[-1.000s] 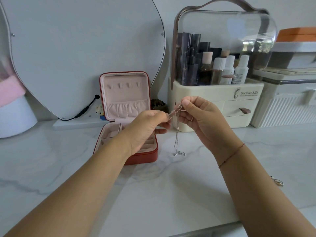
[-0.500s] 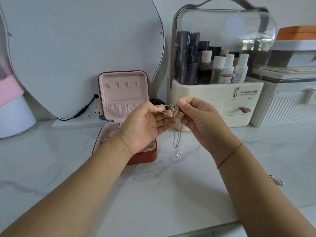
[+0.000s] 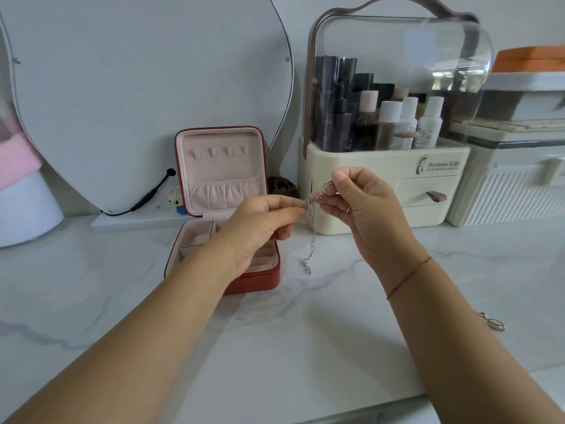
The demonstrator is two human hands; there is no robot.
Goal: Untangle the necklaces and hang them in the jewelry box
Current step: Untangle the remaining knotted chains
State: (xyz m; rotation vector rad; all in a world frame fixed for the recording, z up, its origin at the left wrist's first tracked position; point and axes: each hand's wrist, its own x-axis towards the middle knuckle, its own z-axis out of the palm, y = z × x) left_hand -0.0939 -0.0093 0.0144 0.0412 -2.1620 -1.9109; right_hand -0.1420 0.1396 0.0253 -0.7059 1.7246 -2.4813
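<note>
Thin silver necklaces [image 3: 311,237] hang in a tangled strand between my hands, the lower end with a small pendant dangling just above the marble counter. My left hand [image 3: 263,224] pinches the chain from the left at its fingertips. My right hand [image 3: 363,203] pinches the upper part of the chain between thumb and fingers. The red jewelry box [image 3: 232,209] stands open behind my left hand, its pink lid upright with a row of small hooks and a gathered pocket. My left hand hides part of the box's tray.
A cream cosmetics organiser [image 3: 385,179] with a clear dome and bottles stands right behind the hands. A white ribbed case [image 3: 513,191] is at the far right, a large mirror [image 3: 146,87] at the left. A small metal trinket [image 3: 492,321] lies on the counter [image 3: 290,347] by my right forearm.
My left hand has turned from palm-up to knuckles-up and pulled slightly left along the chain. My right hand stayed in place. The hanging strand now reaches a little lower.
</note>
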